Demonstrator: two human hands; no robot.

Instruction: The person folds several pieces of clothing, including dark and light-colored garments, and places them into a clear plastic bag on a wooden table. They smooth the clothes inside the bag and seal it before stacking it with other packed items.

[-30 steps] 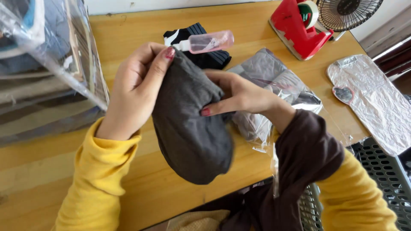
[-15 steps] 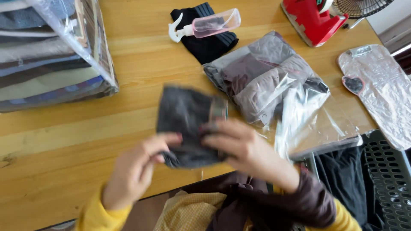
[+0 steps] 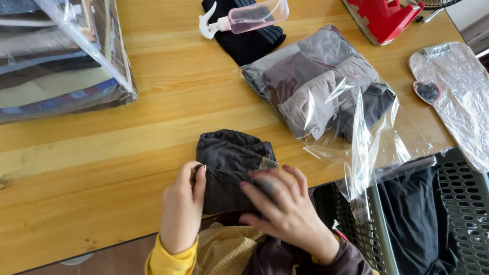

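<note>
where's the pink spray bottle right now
In the head view, the pink spray bottle lies on its side at the table's far edge, on a black folded cloth, left of the red device.

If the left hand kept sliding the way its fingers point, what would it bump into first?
The left hand already touches the folded dark garment. Beyond that lies bare wooden table, then probably the pink spray bottle, though direction is uncertain.
</note>
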